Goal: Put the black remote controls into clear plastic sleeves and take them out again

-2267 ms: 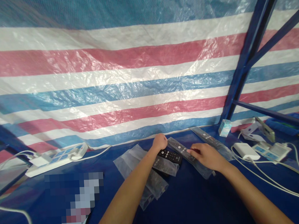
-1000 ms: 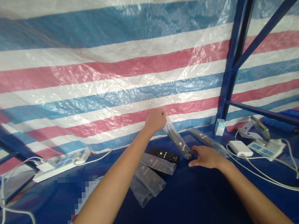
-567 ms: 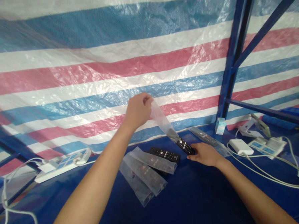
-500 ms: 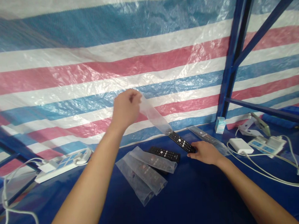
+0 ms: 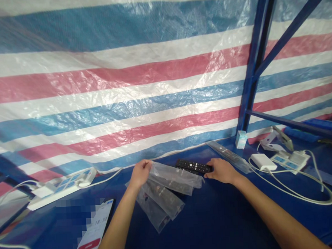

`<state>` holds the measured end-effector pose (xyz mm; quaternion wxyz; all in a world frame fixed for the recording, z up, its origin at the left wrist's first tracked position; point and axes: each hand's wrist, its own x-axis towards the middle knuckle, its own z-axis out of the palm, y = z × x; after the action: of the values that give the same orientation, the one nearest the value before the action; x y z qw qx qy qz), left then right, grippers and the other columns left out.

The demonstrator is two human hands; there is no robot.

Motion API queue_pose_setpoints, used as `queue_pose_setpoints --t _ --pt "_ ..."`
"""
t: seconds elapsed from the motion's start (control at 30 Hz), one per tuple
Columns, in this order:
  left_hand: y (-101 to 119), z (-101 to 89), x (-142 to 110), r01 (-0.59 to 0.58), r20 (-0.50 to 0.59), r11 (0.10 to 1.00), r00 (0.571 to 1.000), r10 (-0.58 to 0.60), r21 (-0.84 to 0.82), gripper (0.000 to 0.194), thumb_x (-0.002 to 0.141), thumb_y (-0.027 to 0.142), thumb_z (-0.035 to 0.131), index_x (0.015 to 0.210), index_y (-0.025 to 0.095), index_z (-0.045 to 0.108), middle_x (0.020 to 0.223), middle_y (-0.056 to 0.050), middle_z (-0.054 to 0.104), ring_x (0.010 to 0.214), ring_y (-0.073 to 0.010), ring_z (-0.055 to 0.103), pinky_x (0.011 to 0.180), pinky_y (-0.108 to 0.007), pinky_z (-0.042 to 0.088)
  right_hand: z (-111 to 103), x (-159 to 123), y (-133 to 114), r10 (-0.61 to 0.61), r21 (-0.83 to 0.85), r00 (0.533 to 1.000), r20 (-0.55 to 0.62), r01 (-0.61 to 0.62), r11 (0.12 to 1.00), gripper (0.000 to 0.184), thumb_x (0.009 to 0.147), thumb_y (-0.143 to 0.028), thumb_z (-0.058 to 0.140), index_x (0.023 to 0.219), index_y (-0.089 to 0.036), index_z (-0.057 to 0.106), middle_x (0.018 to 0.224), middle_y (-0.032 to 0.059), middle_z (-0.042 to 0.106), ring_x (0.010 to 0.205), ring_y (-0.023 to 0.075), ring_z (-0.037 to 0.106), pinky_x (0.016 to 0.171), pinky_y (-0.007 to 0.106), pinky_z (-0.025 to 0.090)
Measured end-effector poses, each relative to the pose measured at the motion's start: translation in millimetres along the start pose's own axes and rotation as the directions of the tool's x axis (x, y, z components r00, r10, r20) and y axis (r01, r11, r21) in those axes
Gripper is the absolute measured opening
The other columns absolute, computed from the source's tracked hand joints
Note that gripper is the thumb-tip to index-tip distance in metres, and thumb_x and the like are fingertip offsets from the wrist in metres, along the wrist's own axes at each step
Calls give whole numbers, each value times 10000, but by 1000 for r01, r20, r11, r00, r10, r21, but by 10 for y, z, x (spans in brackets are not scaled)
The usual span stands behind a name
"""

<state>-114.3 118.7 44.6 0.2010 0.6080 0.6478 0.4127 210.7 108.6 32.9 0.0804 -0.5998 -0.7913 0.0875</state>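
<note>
My left hand pinches one end of a clear plastic sleeve, which lies across the top of several other sleeves fanned out on the blue table. My right hand grips the right end of a black remote control. That remote is out of any sleeve, and its left part lies over another black remote partly hidden beneath it. To the right of my right hand, a remote in a plastic sleeve rests on the table.
A phone lies by my left forearm. White power strips stand at left and right, with a white adapter and looped cables. A small box stands near the blue frame post.
My left hand has come down with the plastic sleeve, laying it over the other sleeves. The remote in my right hand is now free of that sleeve and rests beside the pile.
</note>
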Motion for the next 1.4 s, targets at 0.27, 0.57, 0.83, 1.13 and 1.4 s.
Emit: queue_pose_setpoints --t 0.27,0.57,0.83,1.13,1.4 --pt "-182 125 -108 -92 -113 907 982 151 410 265 811 301 413 874 180 641 886 -87 689 834 -234 621 823 -342 462 -185 -3 258 397 -62 875 -277 -429 901 448 877 -485 497 1108 -135 654 1109 176 652 998 291 650 789 341 498" --pt "34 171 -198 -194 -84 860 961 263 472 240 858 262 403 905 188 626 915 -78 653 936 -242 584 906 -348 452 -188 67 506 540 9 836 -92 -542 840 380 805 -389 571 1000 -84 687 992 219 697 941 330 669 695 354 495" --pt "513 550 -144 -329 53 809 936 349 486 222 887 225 439 931 166 648 963 -91 657 981 -235 577 969 -362 419 -95 34 355 356 52 934 -3 -356 933 357 692 -431 695 920 -156 676 951 113 721 901 264 672 651 276 438" --pt "720 1170 230 -294 373 836 921 117 464 262 876 267 500 996 147 699 1086 -111 687 1047 -232 609 925 -299 445 -77 -48 47 211 78 977 39 -213 974 357 667 -345 728 957 -155 641 963 96 701 907 244 642 655 260 386" --pt "704 1439 508 -194 390 840 920 -23 507 223 847 288 561 892 174 746 1002 -117 725 983 -241 660 831 -271 481 -161 -63 129 183 168 983 18 -183 968 349 783 -471 613 975 -183 656 866 67 698 801 211 642 608 247 382"
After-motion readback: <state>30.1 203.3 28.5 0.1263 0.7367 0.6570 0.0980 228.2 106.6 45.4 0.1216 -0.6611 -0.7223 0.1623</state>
